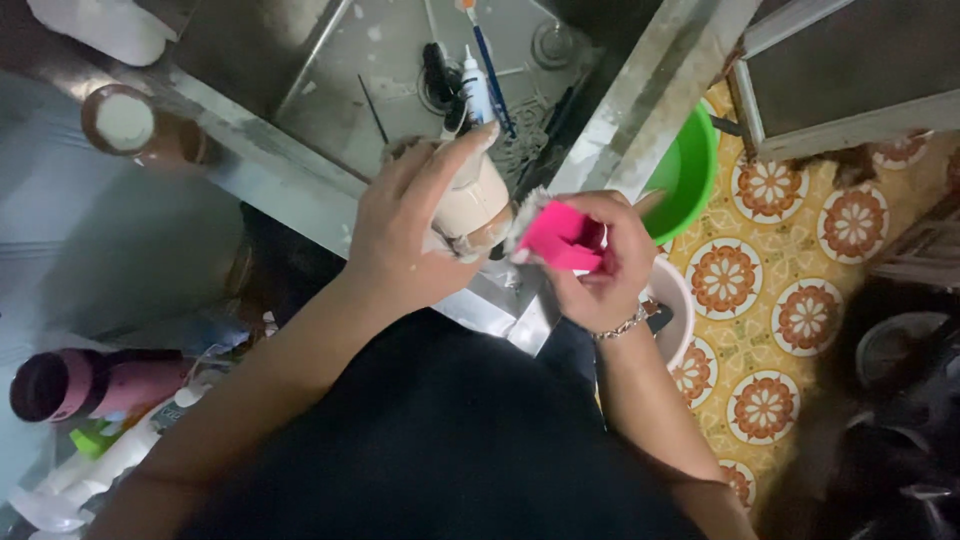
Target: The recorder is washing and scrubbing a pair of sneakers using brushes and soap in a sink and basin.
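Note:
My left hand [405,235] grips a pale beige cup-shaped container [472,205] over the front corner of a steel sink [300,60]. My right hand [600,265] holds a bright pink scrubbing sponge [556,238] with a whitish edge, pressed against the container's side. A bracelet sits on my right wrist. Both forearms reach up from the bottom of the view, over dark clothing.
A toothbrush [490,60], a small white bottle [476,85] and dark items lie in the sink near the drain. A green plastic basin [690,170] stands right of the sink on patterned yellow floor. A pink bottle [85,385] and a white spray bottle [90,475] lie lower left.

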